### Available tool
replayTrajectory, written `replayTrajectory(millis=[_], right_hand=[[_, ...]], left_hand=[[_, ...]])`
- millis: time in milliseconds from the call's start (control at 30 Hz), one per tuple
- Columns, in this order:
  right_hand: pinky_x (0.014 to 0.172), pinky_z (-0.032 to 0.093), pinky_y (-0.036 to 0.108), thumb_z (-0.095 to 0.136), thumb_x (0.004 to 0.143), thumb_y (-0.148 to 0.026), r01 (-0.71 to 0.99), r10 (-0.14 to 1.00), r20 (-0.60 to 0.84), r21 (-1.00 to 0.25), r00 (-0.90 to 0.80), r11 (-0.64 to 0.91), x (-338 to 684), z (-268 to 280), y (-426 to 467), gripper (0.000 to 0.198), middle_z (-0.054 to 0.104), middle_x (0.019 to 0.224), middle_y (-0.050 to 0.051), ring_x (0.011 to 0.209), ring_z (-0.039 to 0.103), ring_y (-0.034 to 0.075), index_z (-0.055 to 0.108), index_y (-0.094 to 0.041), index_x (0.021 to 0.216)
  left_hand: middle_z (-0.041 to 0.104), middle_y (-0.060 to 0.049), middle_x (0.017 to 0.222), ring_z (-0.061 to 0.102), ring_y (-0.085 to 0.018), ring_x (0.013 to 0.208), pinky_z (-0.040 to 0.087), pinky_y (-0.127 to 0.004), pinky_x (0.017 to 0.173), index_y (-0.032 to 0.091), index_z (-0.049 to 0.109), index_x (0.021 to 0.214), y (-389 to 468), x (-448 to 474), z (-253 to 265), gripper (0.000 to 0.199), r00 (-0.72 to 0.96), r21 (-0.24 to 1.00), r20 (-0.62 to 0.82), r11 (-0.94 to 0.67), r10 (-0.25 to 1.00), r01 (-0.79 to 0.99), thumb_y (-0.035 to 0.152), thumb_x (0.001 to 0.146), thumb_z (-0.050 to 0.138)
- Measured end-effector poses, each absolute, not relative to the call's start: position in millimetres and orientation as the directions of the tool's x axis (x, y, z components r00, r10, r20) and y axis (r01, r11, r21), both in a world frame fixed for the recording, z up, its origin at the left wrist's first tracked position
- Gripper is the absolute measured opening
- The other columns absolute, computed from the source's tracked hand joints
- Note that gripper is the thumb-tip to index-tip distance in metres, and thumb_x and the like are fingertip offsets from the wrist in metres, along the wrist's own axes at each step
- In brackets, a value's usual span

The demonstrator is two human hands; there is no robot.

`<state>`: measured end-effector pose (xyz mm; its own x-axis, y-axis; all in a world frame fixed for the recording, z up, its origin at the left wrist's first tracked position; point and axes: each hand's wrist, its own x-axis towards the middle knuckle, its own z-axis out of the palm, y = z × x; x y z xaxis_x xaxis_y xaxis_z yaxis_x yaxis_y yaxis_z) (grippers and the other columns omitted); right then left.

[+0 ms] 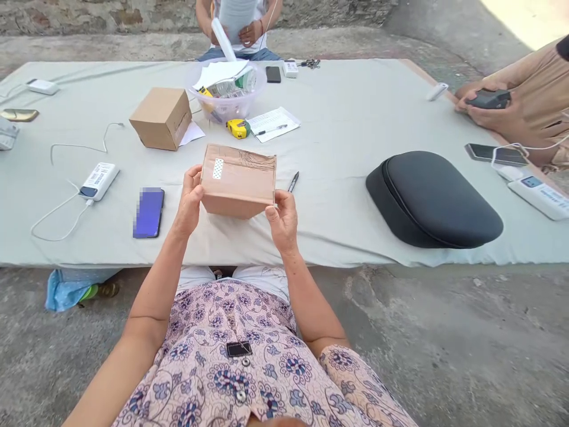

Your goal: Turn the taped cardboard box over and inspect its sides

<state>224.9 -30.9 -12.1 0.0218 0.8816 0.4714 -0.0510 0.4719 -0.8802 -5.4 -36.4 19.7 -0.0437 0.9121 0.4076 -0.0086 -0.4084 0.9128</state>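
Note:
Between my two hands is a small brown cardboard box [240,184], tilted so that its taped face looks up at me. That face carries a white label with green dots and some dark scribbled lines. My left hand [190,198] grips the box's left side, and my right hand [283,218] holds its lower right corner. Just beyond my right hand a black marker [293,181] lies on the cloth. A phone [149,213] with a blue screen rests left of my left hand.
A second cardboard box [162,118], a full plastic basin [229,107], a yellow tape measure [238,128] and a notepad [284,121] with a pen stand beyond. A black padded case [435,198] sits right, a power bank [98,181] left. Two other people sit at the table.

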Motion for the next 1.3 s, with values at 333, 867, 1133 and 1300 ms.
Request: replayTrajectory(millis=[333, 867, 1133, 1300], right_hand=[[0.104, 0.052, 0.045, 0.064, 0.086, -0.045, 0.091, 0.911, 0.397, -0.909, -0.115, 0.407, 213, -49, -9, 0.049, 0.057, 0.142, 0.012, 0.131, 0.055, 0.025, 0.05, -0.025, 0.129], [0.092, 0.046, 0.044, 0.039, 0.094, -0.018, 0.839, 0.975, 0.197, -0.544, 0.102, 0.022, 283, -63, 62, 0.045, 0.06, 0.121, 0.014, 0.105, 0.056, 0.028, 0.061, -0.023, 0.133], [0.087, 0.045, 0.041, 0.042, 0.091, -0.014, 0.922, 0.989, 0.139, -0.375, -0.043, 0.093, 291, -70, 72, 0.035, 0.063, 0.103, 0.012, 0.098, 0.055, 0.028, 0.07, -0.024, 0.11], [0.092, 0.049, 0.042, 0.037, 0.096, -0.028, 0.728, 0.919, 0.393, -0.642, 0.043, 0.24, 298, -75, 33, 0.028, 0.064, 0.101, 0.008, 0.097, 0.059, 0.024, 0.061, -0.023, 0.11]], left_hand=[[0.029, -0.004, 0.166, 0.039, -0.031, 0.148, 0.04, -0.048, 0.118, 0.043, 0.005, 0.158, -21, -11, -21, 0.087, 0.012, 0.858, 0.474, -0.464, 0.881, 0.222, 0.065, 0.089, 0.054], [0.027, -0.012, 0.167, 0.029, -0.025, 0.154, 0.025, -0.042, 0.127, 0.029, 0.014, 0.159, -22, 6, -88, 0.091, -0.179, 0.908, 0.369, -0.314, 0.912, 0.277, 0.066, 0.089, 0.057], [0.05, -0.015, 0.15, 0.052, -0.027, 0.138, 0.041, -0.044, 0.116, 0.027, 0.014, 0.16, -25, 8, -87, 0.095, -0.203, 0.912, 0.335, -0.262, 0.92, 0.317, 0.068, 0.086, 0.058], [0.058, -0.017, 0.14, 0.058, -0.027, 0.13, 0.048, -0.041, 0.108, 0.025, 0.021, 0.158, -25, 10, -88, 0.097, -0.237, 0.926, 0.309, -0.235, 0.921, 0.295, 0.071, 0.082, 0.062]])
